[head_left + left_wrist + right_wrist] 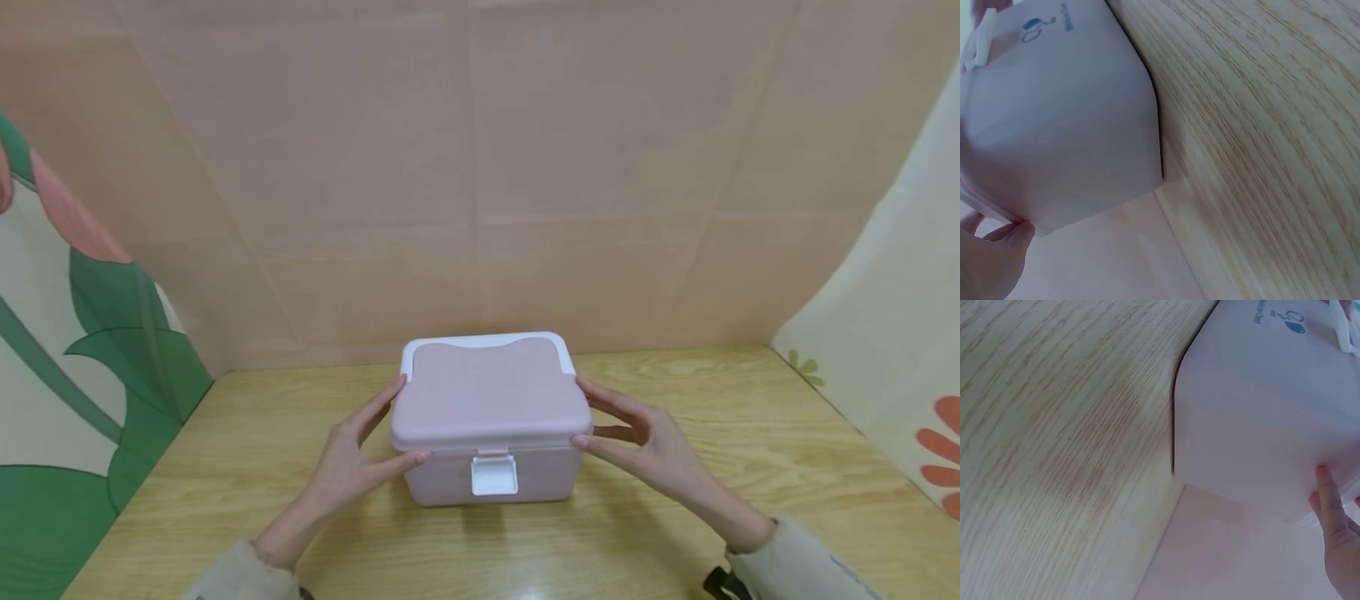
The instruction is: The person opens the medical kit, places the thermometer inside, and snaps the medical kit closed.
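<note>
A pale pink medicine chest with white trim stands on the wooden table, its lid down. On its front the white latch sticks outward, unfastened. My left hand holds the lid's left side, thumb at the front corner and fingertips on the side edge. Opposite it, my right hand grips the right side, with the thumb at the front corner and fingers along the side. In the right wrist view, one finger lies against the chest's side wall. Dark printing marks the chest's front in both wrist views.
The light wood table extends around the chest. Behind it hangs a plain beige-pink cloth backdrop. Cloths with a flower pattern stand at the left and right edges of the table.
</note>
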`<action>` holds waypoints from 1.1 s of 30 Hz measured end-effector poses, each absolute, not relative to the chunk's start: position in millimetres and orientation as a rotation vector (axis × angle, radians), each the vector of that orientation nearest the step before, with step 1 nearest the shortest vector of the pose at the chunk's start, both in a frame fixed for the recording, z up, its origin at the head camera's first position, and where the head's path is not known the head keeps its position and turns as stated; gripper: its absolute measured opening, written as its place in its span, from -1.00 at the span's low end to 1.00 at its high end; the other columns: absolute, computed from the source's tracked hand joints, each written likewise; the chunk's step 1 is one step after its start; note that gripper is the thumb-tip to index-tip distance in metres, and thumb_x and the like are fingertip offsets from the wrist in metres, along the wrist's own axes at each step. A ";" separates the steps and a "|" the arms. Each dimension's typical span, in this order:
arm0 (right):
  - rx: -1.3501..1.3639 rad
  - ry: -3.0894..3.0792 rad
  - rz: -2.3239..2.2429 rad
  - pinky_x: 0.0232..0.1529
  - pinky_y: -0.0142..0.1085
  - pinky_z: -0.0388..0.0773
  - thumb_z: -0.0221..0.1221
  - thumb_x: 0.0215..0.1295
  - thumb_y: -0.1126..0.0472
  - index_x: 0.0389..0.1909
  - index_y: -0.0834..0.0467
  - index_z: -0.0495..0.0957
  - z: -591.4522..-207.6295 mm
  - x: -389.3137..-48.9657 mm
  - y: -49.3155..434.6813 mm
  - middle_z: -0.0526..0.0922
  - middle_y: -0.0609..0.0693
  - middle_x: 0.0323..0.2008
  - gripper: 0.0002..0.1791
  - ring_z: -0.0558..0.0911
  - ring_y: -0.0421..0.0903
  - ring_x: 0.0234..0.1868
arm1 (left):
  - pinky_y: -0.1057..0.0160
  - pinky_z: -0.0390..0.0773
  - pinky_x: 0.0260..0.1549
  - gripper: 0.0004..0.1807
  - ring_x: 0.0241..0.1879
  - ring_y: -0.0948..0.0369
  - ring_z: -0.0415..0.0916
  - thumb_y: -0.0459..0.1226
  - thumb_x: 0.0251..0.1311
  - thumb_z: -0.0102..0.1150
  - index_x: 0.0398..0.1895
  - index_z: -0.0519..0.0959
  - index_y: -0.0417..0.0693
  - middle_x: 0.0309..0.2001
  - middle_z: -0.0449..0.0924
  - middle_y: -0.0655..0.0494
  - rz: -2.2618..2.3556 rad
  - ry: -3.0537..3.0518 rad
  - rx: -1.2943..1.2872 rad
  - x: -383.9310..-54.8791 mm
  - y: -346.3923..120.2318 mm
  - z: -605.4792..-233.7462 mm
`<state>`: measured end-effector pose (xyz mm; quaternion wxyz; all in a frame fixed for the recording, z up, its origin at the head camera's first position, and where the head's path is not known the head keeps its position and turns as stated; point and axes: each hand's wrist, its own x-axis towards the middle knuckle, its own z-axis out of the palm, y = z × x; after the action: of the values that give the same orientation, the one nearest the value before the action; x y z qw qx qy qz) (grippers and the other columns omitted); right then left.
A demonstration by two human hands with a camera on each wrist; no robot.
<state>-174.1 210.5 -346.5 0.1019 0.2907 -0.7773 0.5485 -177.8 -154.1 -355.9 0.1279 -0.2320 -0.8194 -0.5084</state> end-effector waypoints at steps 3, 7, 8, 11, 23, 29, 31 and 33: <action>0.839 -2.306 1.558 -0.02 -0.30 0.68 0.32 0.13 0.40 0.33 0.16 0.36 -345.7 -172.4 209.5 0.43 0.19 0.28 -0.30 0.48 -0.38 0.18 | 0.14 0.16 0.40 -0.09 0.42 0.07 0.12 -0.22 -0.07 0.50 0.41 0.27 0.21 0.44 0.19 0.06 -1.484 -2.379 -0.686 -177.8 -153.8 -356.4; 0.880 -2.300 1.297 0.02 -0.43 0.63 0.41 0.02 0.35 0.31 0.14 0.38 -346.7 -168.3 206.6 0.43 0.14 0.30 -0.24 0.44 -0.34 0.23 | 0.12 0.15 0.40 -0.12 0.44 0.05 0.09 -0.21 -0.05 0.48 0.39 0.29 0.26 0.45 0.16 0.05 -1.485 -2.390 -0.681 -177.4 -154.1 -357.6; 0.886 -2.299 1.210 0.07 -0.49 0.58 0.43 -0.01 0.32 0.31 0.13 0.38 -347.1 -166.8 205.5 0.42 0.13 0.31 -0.21 0.42 -0.31 0.25 | 0.12 0.15 0.40 -0.13 0.44 0.04 0.09 -0.21 -0.04 0.48 0.39 0.29 0.27 0.45 0.16 0.04 -1.486 -2.392 -0.677 -177.3 -154.2 -357.7; 0.900 -2.298 0.994 0.25 -0.58 0.35 0.50 -0.11 0.26 0.32 0.11 0.36 -348.2 -162.6 202.2 0.36 0.12 0.33 -0.12 0.38 -0.15 0.30 | 0.09 0.16 0.40 -0.14 0.44 0.03 0.09 -0.21 -0.04 0.48 0.38 0.30 0.28 0.45 0.15 0.02 -1.485 -2.395 -0.672 -177.3 -154.5 -358.0; 1.152 -1.853 0.676 0.42 -0.35 0.24 0.18 0.29 -0.09 0.08 0.31 0.53 -343.4 -158.7 179.8 0.47 0.31 0.16 -0.43 0.45 0.05 0.23 | 0.18 0.15 0.41 -0.13 0.44 0.11 0.09 -0.20 -0.08 0.51 0.36 0.31 0.35 0.45 0.16 0.10 -1.500 -2.397 -0.648 -178.3 -153.6 -357.9; 1.255 -1.757 0.494 0.36 -0.29 0.31 0.10 0.37 -0.02 -0.02 0.28 0.60 -340.8 -154.4 167.7 0.58 0.27 0.05 -0.56 0.52 0.16 0.10 | 0.08 0.16 0.41 -0.15 0.44 0.04 0.09 -0.21 -0.05 0.49 0.37 0.31 0.29 0.45 0.15 0.03 -1.491 -2.383 -0.676 -179.7 -153.9 -359.0; 1.270 -1.764 0.426 0.26 -0.25 0.40 0.07 0.40 -0.01 -0.03 0.24 0.62 -340.5 -151.8 164.1 0.60 0.22 0.03 -0.59 0.54 0.15 0.05 | 0.08 0.16 0.40 -0.15 0.44 0.02 0.08 -0.20 -0.04 0.48 0.37 0.32 0.29 0.45 0.15 0.01 -1.492 -2.380 -0.680 -179.9 -153.7 -359.0; 1.281 -1.765 0.354 0.14 -0.20 0.46 0.04 0.42 0.00 -0.04 0.21 0.63 -341.0 -150.0 160.7 0.61 0.18 0.01 -0.62 0.56 0.12 0.03 | 0.07 0.16 0.40 -0.16 0.44 0.01 0.08 -0.20 -0.04 0.48 0.36 0.32 0.28 0.45 0.16 0.00 -1.493 -2.375 -0.683 -179.9 -153.5 -359.1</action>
<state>-150.0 160.7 -341.0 0.4494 0.5180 -0.7136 0.1430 -179.9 -153.5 -359.1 0.1266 -0.2345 -0.8160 -0.5130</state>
